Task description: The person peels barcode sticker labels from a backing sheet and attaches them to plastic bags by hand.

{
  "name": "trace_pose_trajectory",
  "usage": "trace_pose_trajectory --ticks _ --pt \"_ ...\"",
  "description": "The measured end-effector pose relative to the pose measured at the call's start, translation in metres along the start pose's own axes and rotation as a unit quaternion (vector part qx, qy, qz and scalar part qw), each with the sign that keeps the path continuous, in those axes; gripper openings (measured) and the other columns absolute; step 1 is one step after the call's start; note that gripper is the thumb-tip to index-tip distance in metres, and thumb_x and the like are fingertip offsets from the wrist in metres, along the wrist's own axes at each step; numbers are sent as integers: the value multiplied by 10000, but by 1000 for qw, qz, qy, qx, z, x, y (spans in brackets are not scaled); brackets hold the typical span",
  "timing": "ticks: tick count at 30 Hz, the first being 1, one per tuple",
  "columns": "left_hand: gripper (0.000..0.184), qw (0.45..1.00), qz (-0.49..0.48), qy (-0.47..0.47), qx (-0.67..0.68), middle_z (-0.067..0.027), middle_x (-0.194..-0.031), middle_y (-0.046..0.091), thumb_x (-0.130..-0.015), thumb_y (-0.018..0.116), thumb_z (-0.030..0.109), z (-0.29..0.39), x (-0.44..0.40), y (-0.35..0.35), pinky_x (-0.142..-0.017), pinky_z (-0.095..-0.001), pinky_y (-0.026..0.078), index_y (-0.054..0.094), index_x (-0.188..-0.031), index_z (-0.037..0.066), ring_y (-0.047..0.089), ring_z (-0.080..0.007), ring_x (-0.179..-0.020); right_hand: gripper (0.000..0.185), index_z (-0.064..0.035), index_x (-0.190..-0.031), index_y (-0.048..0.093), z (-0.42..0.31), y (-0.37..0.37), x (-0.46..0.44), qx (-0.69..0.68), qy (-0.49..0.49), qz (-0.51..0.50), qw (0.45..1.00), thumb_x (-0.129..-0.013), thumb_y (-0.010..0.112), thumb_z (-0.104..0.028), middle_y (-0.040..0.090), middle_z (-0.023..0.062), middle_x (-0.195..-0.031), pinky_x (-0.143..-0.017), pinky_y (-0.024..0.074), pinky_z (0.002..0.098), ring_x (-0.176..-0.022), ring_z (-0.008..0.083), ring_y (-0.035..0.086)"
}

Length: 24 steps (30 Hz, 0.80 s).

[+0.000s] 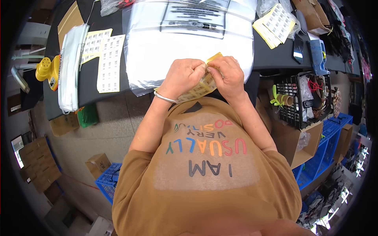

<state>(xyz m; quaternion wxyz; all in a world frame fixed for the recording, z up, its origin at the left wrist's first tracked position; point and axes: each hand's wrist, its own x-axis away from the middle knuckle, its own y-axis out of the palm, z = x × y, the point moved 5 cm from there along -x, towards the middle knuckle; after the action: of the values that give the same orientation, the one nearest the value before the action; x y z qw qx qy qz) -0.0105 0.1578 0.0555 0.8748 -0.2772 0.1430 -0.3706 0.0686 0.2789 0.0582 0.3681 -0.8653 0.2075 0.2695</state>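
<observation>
My left hand (184, 77) and my right hand (228, 75) meet at the near edge of a stack of clear plastic bags (157, 51). Both are closed, fingertips pinched together on a yellow-backed label sheet (201, 87). The sheet hangs partly below and between the hands, and its yellow edge shows above the fingers. Printed labels cover its face. Whether a single label is between the fingertips is too small to tell. The stacked bags carry black printed text in a frame at the far side.
More label sheets (111, 65) lie left of the bags, beside a folded plastic bundle (73, 67) and a yellow object (47, 70). At the right are label sheets (275, 24), a phone (298, 51), a blue dispenser (318, 57) and a black basket (289, 112) below table height.
</observation>
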Motion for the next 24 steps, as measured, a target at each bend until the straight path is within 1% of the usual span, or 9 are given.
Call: trace_pose_trajectory --ticks 3,6,10,13,15,19,22,23,24 --pt "259 999 37 20 6 -151 -673 628 -852 512 181 0 2 0 -561 -326 458 653 -813 -32 589 -224 -571 172 -41 -805 620 -2 0 -1 16 -20 8 1000 -679 716 26 620 82 -789 -684 450 345 -729 263 584" --pt "252 999 33 0 9 -149 -692 644 -842 523 167 -1 3 -1 -572 -316 471 672 -854 -35 608 -224 -594 172 -40 -794 615 -3 -1 -4 27 -42 17 999 -674 717 27 619 79 -783 -674 450 344 -725 256 586" --pt "243 999 38 5 18 -144 -673 635 -832 526 164 -1 3 -2 -552 -312 462 667 -832 -34 599 -218 -580 167 -39 -764 595 -4 -1 -5 17 -35 -6 999 -666 712 28 614 77 -771 -662 448 343 -724 252 585" --pt "236 999 33 3 8 -135 -630 607 -819 517 160 0 3 -1 -524 -317 441 649 -776 -31 560 -206 -532 171 -64 -758 576 -2 1 -1 -3 -30 -30 999 -663 709 -13 596 64 -769 -683 449 362 -714 248 570" --pt "241 1000 23 -10 -5 -132 -576 558 -810 507 162 -1 3 0 -499 -321 415 611 -716 -33 501 -194 -486 169 -64 -755 573 -2 2 2 -1 -31 -41 999 -661 703 -12 594 63 -763 -681 448 358 -711 248 568" --pt "249 999 36 -16 23 -132 -546 518 -807 502 166 -4 4 -1 -489 -325 401 584 -688 -36 449 -181 -466 176 -62 -769 567 -9 1 7 -19 -43 -81 996 -659 697 -18 589 72 -783 -688 451 353 -718 254 573" --pt "252 999 18 -44 6 -142 -540 498 -803 509 176 -11 2 -4 -494 -319 403 581 -697 -41 436 -171 -468 191 -55 -804 568 -12 -5 10 -87 -4 -48 995 -667 698 -29 587 87 -830 -694 453 353 -744 261 581" --pt "242 998 25 -53 22 -165 -574 523 -785 504 182 -13 2 -4 -505 -347 423 588 -678 -18 482 -249 -491 191 -55 -804 568 -14 -6 11 -89 -5 -49 995 -667 698 -29 587 87 -830 -694 453 353 -744 261 581" --pt "233 997 31 -62 39 -189 -609 548 -767 499 187 -14 1 -5 -517 -374 442 594 -658 4 527 -328 -513 211 -53 -830 575 -11 -9 12 -108 31 -33 993 -669 711 -46 587 93 -851 -703 452 361 -762 264 584"
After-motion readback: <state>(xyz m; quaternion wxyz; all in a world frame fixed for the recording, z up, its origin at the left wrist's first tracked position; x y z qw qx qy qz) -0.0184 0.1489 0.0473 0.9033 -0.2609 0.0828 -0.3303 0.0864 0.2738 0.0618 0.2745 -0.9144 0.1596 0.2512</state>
